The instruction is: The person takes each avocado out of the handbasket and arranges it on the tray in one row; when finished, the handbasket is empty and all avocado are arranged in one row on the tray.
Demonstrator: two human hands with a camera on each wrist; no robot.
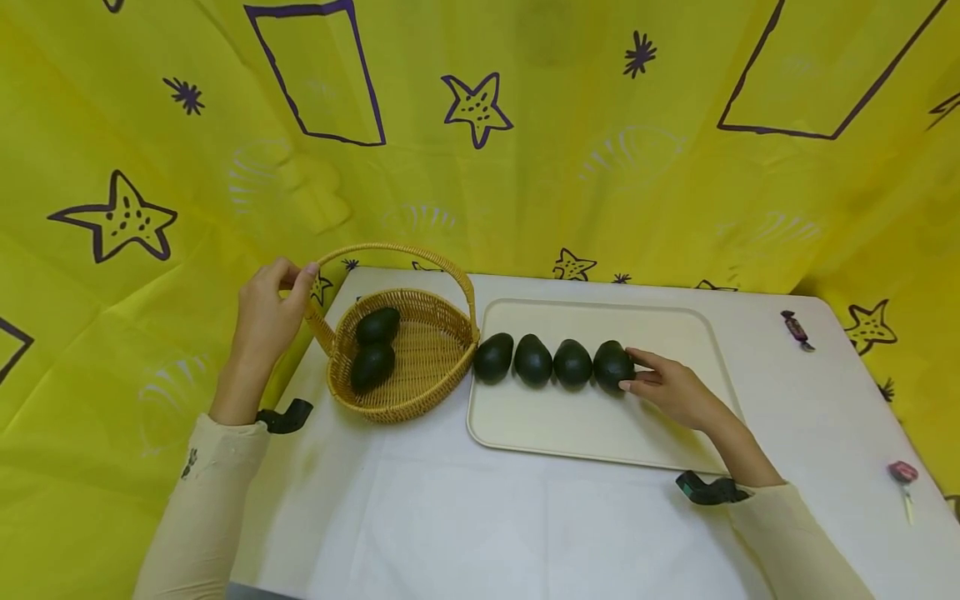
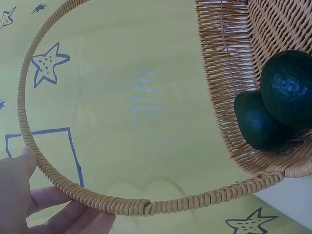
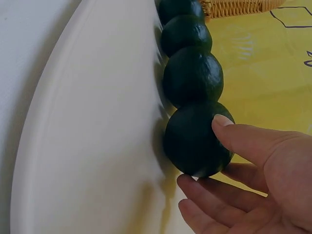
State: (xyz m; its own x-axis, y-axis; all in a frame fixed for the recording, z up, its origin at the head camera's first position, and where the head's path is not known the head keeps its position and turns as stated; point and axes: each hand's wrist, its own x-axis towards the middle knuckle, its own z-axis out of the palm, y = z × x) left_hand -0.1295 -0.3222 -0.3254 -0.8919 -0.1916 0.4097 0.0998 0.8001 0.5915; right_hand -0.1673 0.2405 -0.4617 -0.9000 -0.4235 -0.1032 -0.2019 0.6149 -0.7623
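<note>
Cream sleeves frame the near edge of the white surface point(image 1: 450, 517), one arm reaching to each side. On the right, the right hand point(image 1: 675, 392) lies with fingers nearly straight, thumb and fingertips point(image 3: 229, 127) touching the rightmost avocado point(image 1: 613, 365) without curling round it. That avocado is dark green, almost black, rounded, with a dull, faintly pebbled skin. It stands at the right end of a row of four like ones, each touching the next, set across the middle of a cream tray point(image 1: 675, 325) with rounded corners and a low raised rim. The leftmost of the row point(image 1: 493, 357) sits at the tray's left edge, just beside the basket.

The left hand point(image 1: 268, 315) grips the arched handle point(image 1: 390, 250) of a woven wicker basket point(image 1: 431, 367) at the surface's left edge, fingers point(image 2: 48, 197) curled round the wound cane. Two more dark avocados point(image 1: 375, 343) lie together in the basket's left part, touching each other.

A wrapped sweet point(image 1: 797, 329) lies near the far right corner, and a pink-headed object point(image 1: 903, 477) near the right edge, both well apart from the tray. Yellow cloth point(image 1: 525, 150) printed with purple stars and outlined shapes hangs behind and around the surface.
</note>
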